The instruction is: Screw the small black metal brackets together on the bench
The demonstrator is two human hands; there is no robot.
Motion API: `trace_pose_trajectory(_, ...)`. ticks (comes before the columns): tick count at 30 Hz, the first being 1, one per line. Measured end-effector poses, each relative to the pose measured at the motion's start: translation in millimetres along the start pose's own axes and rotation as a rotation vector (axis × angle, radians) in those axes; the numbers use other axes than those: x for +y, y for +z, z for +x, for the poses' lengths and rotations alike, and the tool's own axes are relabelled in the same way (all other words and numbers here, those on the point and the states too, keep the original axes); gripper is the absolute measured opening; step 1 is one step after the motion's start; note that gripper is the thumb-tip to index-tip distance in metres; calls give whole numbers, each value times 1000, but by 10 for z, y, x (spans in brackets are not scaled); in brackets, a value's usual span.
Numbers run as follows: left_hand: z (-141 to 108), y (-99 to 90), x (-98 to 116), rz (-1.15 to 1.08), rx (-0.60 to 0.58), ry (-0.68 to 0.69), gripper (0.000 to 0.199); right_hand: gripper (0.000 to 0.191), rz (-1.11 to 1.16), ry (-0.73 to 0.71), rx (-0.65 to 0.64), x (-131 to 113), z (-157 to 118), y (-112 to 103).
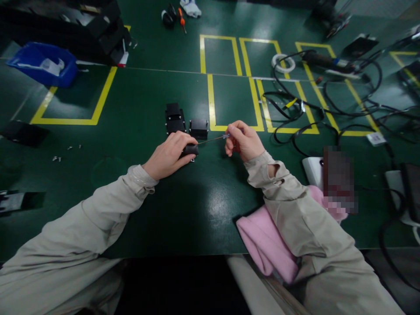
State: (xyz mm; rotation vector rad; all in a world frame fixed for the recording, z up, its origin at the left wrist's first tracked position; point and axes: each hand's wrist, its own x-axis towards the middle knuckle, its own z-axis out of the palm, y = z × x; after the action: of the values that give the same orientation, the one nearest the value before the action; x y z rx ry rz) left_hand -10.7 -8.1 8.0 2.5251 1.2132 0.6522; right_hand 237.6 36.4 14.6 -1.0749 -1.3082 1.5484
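My left hand (171, 154) is closed round a small black block (190, 150) on the green table. In my right hand (242, 140) is a thin screwdriver (211, 140), pinched at its clear handle. Its shaft points left and its tip reaches the right end of the block. Just beyond my left fingers lie more black parts: a dark pair (173, 119) with small silver screws at the edges, and a single black block (198, 127) to the right of them.
A blue bin (46, 64) and black trays (105, 33) stand at the left back. Loose screws (57, 159) lie at left. Black cables (295, 114) spread over the right side. A pink cloth (267, 243) lies beneath my right forearm, near a white box (313, 171).
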Motion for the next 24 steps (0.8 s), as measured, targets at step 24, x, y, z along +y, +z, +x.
trace_pose_trajectory(24,-3,-1,-9,10,13,26,29,49,10,-70,-25,2,14,-1)
